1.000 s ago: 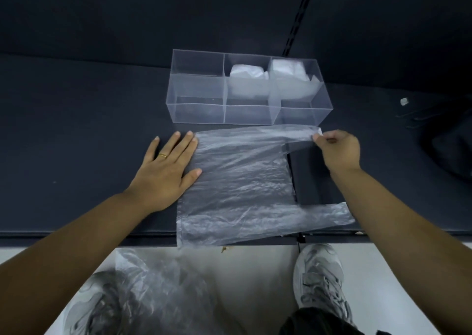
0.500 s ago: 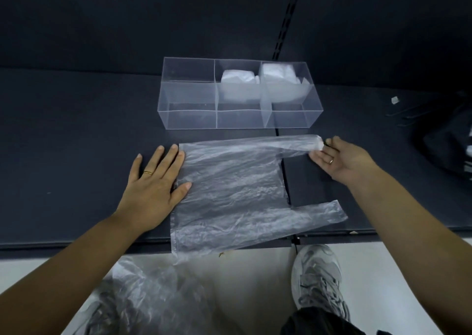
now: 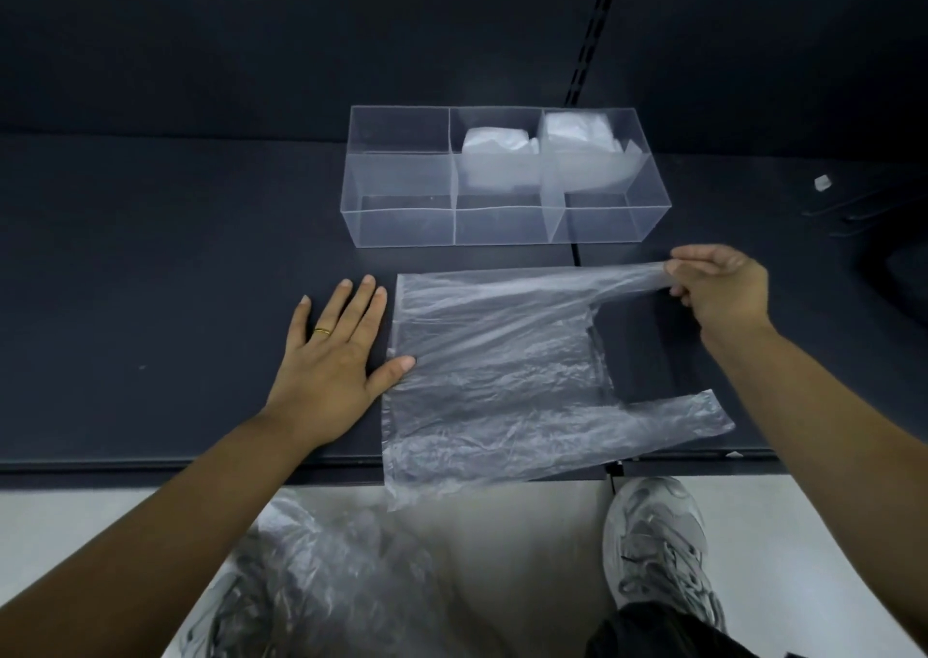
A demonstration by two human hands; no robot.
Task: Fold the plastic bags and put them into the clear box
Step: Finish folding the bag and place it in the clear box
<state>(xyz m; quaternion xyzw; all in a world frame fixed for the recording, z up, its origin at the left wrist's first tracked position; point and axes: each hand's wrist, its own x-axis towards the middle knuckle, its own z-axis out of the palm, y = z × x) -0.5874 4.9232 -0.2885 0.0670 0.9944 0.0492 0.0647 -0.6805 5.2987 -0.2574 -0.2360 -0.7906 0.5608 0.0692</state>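
Right hand (image 3: pixel 723 291) has changed since half a second ago: then it lay with straight fingers at the tip of the far handle (image 3: pixel 602 281); now thumb and fingers pinch that tip and hold it a little off the table (image 3: pixel 150 256), drawn taut to the right. Left hand (image 3: pixel 331 356) has hardly shifted.

- Left hand: flat on the table, fingers straight and close together, thumb spread so its tip touches the left edge of the plastic bag (image 3: pixel 492 376). Gold ring (image 3: pixel 323 331) on one finger.
- Plastic bag: clear vest-type, spread flat just in front of the clear box (image 3: pixel 401 228), its near edge hanging over the table's lip. Near handle (image 3: pixel 673 419) lies flat, untouched.
- Clear box: three compartments. Left one holds nothing visible; the middle folded bag (image 3: pixel 494 143) and the right folded bag (image 3: pixel 577 130) each sit in their own.
- Heap of loose bags (image 3: pixel 341 572) on the floor between the shoes.

Progress, as a judgement: two bags done, this one only smoothed, with no fold yet made. Folding, boxing and the floor heap all remain.

Writing: no brand, label or print legible anywhere.
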